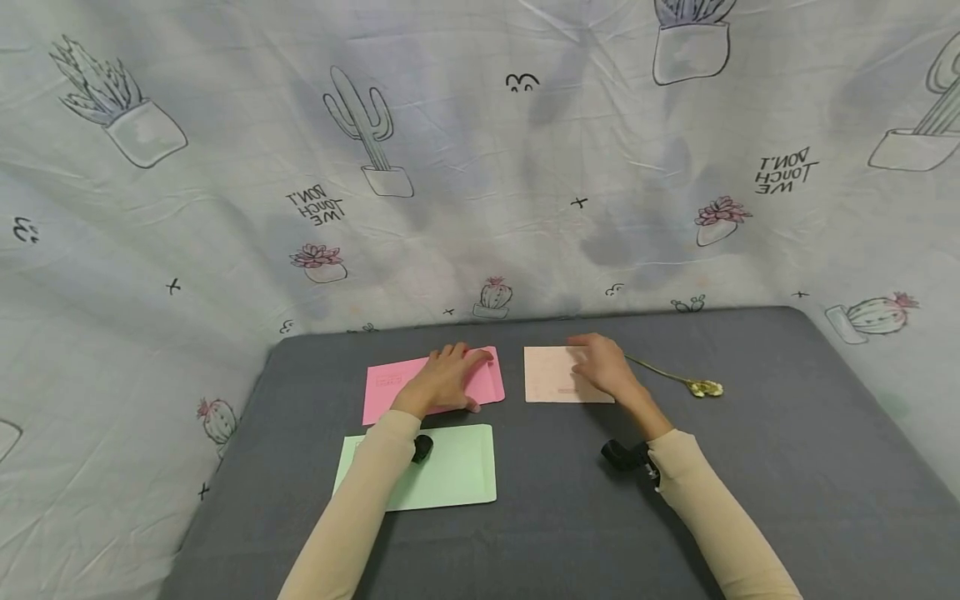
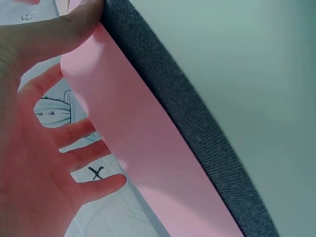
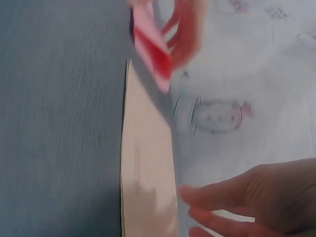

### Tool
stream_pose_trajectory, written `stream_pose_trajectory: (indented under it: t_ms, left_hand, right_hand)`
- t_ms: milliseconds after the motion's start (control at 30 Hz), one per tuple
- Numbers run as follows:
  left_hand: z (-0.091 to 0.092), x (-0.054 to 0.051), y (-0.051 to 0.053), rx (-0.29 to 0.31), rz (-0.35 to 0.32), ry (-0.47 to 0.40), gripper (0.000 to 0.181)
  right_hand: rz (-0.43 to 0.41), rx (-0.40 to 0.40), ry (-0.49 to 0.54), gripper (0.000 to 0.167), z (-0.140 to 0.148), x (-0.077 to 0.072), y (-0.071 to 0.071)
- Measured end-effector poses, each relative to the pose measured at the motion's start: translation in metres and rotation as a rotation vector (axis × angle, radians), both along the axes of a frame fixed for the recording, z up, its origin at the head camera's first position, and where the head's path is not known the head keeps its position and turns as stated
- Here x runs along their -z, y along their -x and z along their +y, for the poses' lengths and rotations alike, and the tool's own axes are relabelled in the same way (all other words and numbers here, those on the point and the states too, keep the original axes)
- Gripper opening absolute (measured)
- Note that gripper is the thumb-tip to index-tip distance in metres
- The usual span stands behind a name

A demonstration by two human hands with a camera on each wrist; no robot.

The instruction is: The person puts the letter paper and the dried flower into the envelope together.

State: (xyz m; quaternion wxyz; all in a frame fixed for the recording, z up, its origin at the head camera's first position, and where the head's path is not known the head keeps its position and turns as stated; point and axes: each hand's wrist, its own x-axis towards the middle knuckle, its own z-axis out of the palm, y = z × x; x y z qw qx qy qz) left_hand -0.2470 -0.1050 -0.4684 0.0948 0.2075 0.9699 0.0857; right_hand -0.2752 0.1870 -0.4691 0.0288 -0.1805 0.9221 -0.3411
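In the head view a pink envelope [image 1: 397,381] with small print lies slightly askew on the table. My left hand [image 1: 442,379] spans its right part, thumb at the near edge and fingers at the far edge, gripping it across. Closer to me is a light green envelope [image 1: 450,471], partly under my left forearm. A beige envelope [image 1: 551,375] lies to the right of the pink one. Over its right end hovers my right hand [image 1: 600,364], fingers loose and holding nothing; in the right wrist view the fingertips [image 3: 190,197] are beside its edge.
To the right of my right hand lies a yellow flower [image 1: 703,388] on a thin green stem, partly hidden by the hand. Grey cloth covers the table [image 1: 525,542]. Behind it hangs a white curtain [image 1: 465,150] printed with cacti. Black wrist cameras [image 1: 622,456] sit on both wrists.
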Motion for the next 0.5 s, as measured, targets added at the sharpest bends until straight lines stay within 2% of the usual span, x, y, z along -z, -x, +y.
stream_pose_trajectory:
  t_ms: [67,200,333,500]
  left_hand:
    - [-0.001,-0.001,0.0,-0.001,-0.001,-0.001,0.084]
    - [-0.001,-0.001,-0.001,-0.001,0.007,0.0,0.081]
    - [-0.002,-0.001,-0.001,-0.009,0.0,0.001,0.08]
    - [-0.002,0.0,-0.002,-0.002,0.0,-0.003,0.08]
  right_hand:
    - [0.033,0.002,-0.088,0.046,0.007,0.001,0.001]
    - [0.011,0.012,-0.181,0.049,0.017,0.001,0.003]
    - [-0.03,0.018,-0.211,0.05,0.019,0.001,0.005]
    - [-0.022,0.027,-0.201,0.052,0.02,0.004,0.004]
